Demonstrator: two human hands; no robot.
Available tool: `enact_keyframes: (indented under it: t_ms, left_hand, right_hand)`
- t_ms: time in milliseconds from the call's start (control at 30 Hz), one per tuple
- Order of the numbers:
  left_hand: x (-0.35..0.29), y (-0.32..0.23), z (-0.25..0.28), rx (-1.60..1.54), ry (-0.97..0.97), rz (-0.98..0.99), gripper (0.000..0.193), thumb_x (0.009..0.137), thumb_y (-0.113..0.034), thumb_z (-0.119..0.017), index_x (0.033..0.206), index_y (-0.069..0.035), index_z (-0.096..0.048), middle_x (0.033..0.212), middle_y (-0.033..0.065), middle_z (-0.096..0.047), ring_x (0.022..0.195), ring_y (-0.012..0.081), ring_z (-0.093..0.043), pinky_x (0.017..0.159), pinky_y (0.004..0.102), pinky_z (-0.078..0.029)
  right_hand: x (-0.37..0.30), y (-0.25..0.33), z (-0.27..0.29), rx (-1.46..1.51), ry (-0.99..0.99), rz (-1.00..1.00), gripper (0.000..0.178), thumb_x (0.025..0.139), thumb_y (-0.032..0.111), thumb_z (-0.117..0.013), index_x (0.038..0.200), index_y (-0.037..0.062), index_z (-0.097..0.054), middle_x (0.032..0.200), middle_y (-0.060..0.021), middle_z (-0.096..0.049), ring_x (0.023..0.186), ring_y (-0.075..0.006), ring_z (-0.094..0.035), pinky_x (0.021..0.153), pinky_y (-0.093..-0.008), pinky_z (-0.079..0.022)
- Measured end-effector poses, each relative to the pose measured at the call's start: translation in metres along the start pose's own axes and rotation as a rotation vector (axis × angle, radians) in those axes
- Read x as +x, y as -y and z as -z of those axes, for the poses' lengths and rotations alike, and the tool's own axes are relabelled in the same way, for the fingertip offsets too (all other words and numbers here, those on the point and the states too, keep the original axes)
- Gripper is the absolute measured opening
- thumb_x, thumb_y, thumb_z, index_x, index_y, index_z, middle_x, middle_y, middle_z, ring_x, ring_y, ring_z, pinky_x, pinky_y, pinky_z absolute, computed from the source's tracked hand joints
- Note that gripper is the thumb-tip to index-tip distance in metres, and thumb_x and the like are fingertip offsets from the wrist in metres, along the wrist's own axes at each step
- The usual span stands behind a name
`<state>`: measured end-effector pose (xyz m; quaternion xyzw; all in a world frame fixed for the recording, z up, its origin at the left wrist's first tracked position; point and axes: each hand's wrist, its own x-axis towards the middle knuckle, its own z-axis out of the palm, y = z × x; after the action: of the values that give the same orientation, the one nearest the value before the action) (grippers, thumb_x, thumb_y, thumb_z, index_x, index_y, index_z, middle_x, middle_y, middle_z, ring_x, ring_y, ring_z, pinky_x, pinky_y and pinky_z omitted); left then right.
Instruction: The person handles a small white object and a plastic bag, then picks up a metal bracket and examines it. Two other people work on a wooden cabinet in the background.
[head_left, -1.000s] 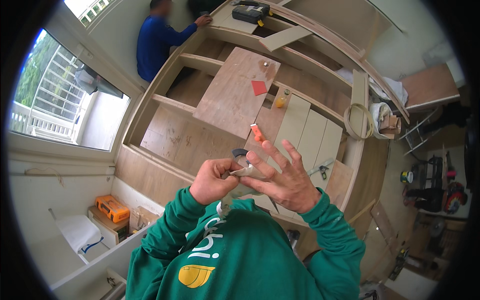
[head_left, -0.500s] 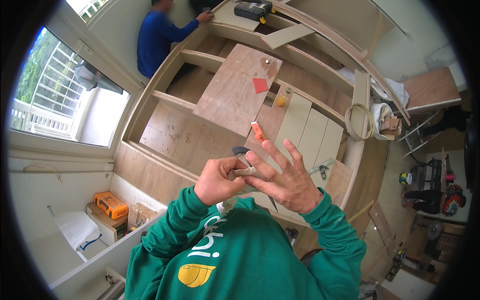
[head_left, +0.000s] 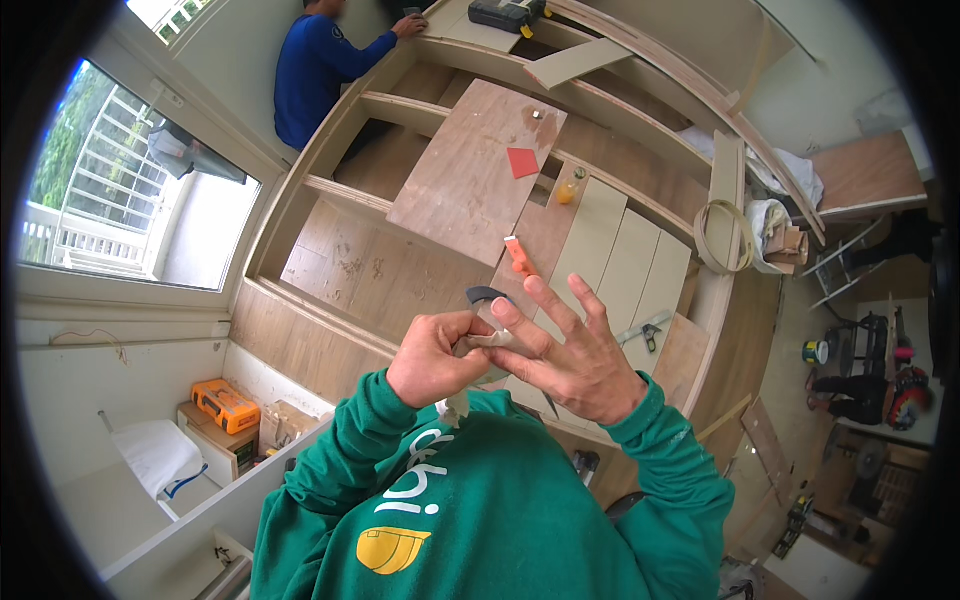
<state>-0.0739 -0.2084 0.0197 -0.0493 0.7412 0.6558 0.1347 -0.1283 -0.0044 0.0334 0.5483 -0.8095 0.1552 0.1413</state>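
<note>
Before my chest, my left hand (head_left: 437, 358) is closed round a crumpled whitish cloth or paper (head_left: 478, 343), with a ragged end (head_left: 453, 408) hanging below. My right hand (head_left: 575, 355) meets it at the thumb side; its other fingers are stretched out and spread. Just beyond the left fingertips shows a dark curved piece (head_left: 487, 296), and a thin dark point (head_left: 551, 404) sticks out under the right hand. Whether these two belong together is hidden. Past my hands, an orange-handled tool (head_left: 520, 258) lies on a board.
A wooden frame with open bays (head_left: 345, 195) spreads ahead, bearing a plywood panel (head_left: 450, 180), a red sheet (head_left: 522, 162), a bottle of yellow liquid (head_left: 568, 190) and a square (head_left: 645, 330). A person in blue (head_left: 320, 75) works far left. An orange case (head_left: 226, 405) sits at left.
My hands keep nearly the same pose, with the cloth still between them. The surroundings shift slightly in the view.
</note>
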Motion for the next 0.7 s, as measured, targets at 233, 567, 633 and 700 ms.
enact_keyframes:
  t_ms: [233,567,633,700]
  left_hand:
    - [-0.001,-0.001,0.004,0.000,0.034,0.100,0.018,0.077,-0.005,-0.057,0.091,0.004,-0.064,0.070,0.0028,-0.061,0.064,0.0053,-0.052,0.057,0.0238,-0.045]
    - [0.000,0.004,0.003,-0.307,0.091,0.105,0.020,0.082,-0.005,-0.056,0.097,0.006,-0.062,0.076,0.0010,-0.061,0.067,0.0055,-0.054,0.059,0.0218,-0.045]
    - [0.001,0.006,0.003,-0.261,0.114,0.127,0.020,0.080,-0.004,-0.056,0.097,0.006,-0.062,0.075,0.0010,-0.060,0.067,0.0053,-0.053,0.058,0.0215,-0.045]
    - [0.005,0.008,0.002,-0.260,0.118,0.100,0.020,0.078,-0.003,-0.056,0.095,0.006,-0.063,0.074,0.0011,-0.060,0.066,0.0053,-0.053,0.058,0.0214,-0.044]
  right_hand:
    - [-0.002,0.000,0.000,0.009,0.012,-0.019,0.027,0.081,0.032,-0.063,0.106,0.0255,-0.068,0.144,0.0015,-0.036,0.138,-0.0270,-0.022,0.111,-0.0529,-0.017]
    - [-0.002,0.001,0.004,-0.022,0.009,-0.032,0.029,0.076,0.025,-0.069,0.105,0.0299,-0.068,0.142,0.0019,-0.038,0.136,-0.0283,-0.028,0.110,-0.0518,-0.022]
    - [-0.001,0.002,0.005,-0.048,0.022,-0.013,0.029,0.076,0.027,-0.070,0.105,0.0295,-0.068,0.143,0.0022,-0.038,0.136,-0.0281,-0.028,0.110,-0.0524,-0.022]
    - [0.000,0.003,0.005,-0.047,0.036,0.014,0.029,0.076,0.028,-0.070,0.105,0.0283,-0.068,0.143,0.0025,-0.038,0.136,-0.0275,-0.028,0.110,-0.0528,-0.022]
